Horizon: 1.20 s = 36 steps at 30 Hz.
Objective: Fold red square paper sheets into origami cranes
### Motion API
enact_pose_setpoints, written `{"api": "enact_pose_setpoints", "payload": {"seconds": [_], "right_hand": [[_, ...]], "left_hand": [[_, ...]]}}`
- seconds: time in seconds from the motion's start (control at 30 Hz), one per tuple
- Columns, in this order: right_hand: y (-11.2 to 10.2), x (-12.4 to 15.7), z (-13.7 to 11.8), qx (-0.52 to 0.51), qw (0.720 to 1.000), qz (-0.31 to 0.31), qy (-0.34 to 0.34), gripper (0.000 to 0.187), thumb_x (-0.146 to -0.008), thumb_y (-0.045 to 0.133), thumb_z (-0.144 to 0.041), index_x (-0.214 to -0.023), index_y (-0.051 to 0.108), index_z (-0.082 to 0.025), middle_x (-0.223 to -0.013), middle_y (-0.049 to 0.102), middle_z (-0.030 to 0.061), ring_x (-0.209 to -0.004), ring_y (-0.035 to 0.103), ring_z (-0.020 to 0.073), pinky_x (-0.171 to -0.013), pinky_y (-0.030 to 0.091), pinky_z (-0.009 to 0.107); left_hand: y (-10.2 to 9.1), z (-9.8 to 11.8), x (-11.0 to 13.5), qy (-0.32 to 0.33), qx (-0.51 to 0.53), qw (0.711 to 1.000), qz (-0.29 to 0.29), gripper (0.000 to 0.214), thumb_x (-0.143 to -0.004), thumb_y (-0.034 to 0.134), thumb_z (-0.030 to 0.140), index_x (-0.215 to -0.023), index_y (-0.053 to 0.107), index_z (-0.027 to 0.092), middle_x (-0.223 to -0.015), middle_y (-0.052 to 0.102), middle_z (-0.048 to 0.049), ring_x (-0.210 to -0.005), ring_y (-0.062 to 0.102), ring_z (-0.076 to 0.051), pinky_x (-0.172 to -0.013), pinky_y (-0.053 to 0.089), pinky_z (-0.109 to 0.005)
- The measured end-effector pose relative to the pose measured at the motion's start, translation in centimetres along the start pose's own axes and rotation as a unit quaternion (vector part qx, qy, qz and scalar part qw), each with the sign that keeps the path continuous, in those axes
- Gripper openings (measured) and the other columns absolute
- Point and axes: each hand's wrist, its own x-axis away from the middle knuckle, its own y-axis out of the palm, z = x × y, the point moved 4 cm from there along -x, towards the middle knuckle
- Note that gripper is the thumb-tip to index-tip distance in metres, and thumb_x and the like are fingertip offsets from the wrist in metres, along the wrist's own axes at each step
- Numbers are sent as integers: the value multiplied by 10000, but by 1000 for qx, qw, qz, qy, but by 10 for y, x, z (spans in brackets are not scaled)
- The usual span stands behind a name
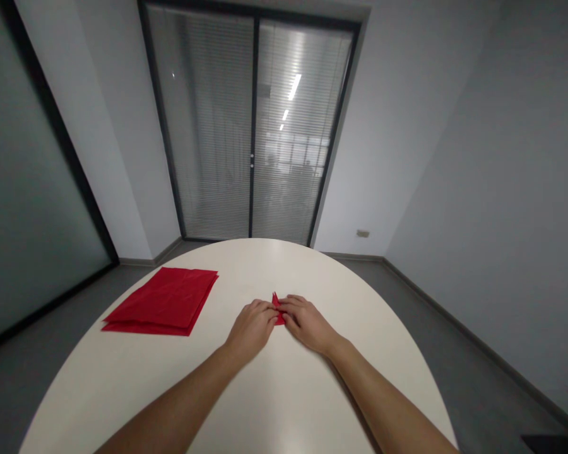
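Observation:
A small piece of folded red paper (pixel 279 320) lies on the table between my two hands, its pointed tips sticking up past my fingers. From its left side, my left hand (pixel 252 328) grips the paper with fingers closed together. My right hand (pixel 308 323) presses on it from the right, fingertips and thumb on the folds. Much of the paper is hidden under the fingers, so its full shape cannot be made out.
Larger red sheets (pixel 163 299) lie stacked at the left of the round white table (pixel 284 391). Beyond the table's far edge stands a glass partition with blinds (pixel 218 126). A socket (pixel 362 233) sits low on the wall.

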Motion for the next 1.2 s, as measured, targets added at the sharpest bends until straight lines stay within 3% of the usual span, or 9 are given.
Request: {"api": "enact_pose_setpoints", "payload": {"seconds": [0.2,0.47,0.63,0.87,1.1,1.2], "right_hand": [[6,3,8,21,1000,-4,7,430,-954,473,-180,-1369,583,-179,-1388,606,108,-1283,540,254,-1135,386,462],[12,8,15,44,995,-57,71,482,-1003,400,-263,-1476,473,-215,-1536,450,78,-1439,367,306,-1165,329,533],[11,10,14,32,995,-68,72,487,-1026,369,-311,-1501,434,-231,-1565,405,76,-1461,328,304,-1185,290,526],[8,17,25,33,979,-124,157,535,-1030,357,-475,-1533,360,-295,-1615,288,90,-1498,189,388,-1157,172,667],[6,15,24,25,989,-68,126,502,-1025,396,-449,-1502,417,-296,-1567,404,88,-1472,290,323,-1178,172,616],[7,14,27,26,989,-58,130,516,-1002,456,-434,-1493,432,-278,-1554,422,99,-1459,314,327,-1175,190,613]], "left_hand": [[0,3,1,24,5,1000,-2,264,-975,502,191,-1146,701,220,-1170,713,-49,-1081,601,-234,-970,466,-397],[-3,6,0,31,7,999,-11,292,-969,503,174,-1193,679,239,-1167,717,-54,-1069,609,-236,-951,478,-398],[-1,6,1,48,1,999,-10,267,-974,497,180,-1099,723,246,-1141,717,-63,-1067,587,-240,-947,469,-401],[-6,5,5,57,3,998,-21,278,-976,492,215,-1115,729,257,-1218,685,-60,-1126,553,-256,-975,454,-426],[-10,7,8,65,-8,997,-35,294,-977,475,246,-1137,722,266,-1248,674,-62,-1145,559,-266,-980,448,-451],[-8,6,7,36,2,999,-16,290,-981,470,251,-1097,736,266,-1211,692,-52,-1121,577,-254,-970,451,-425]]}}
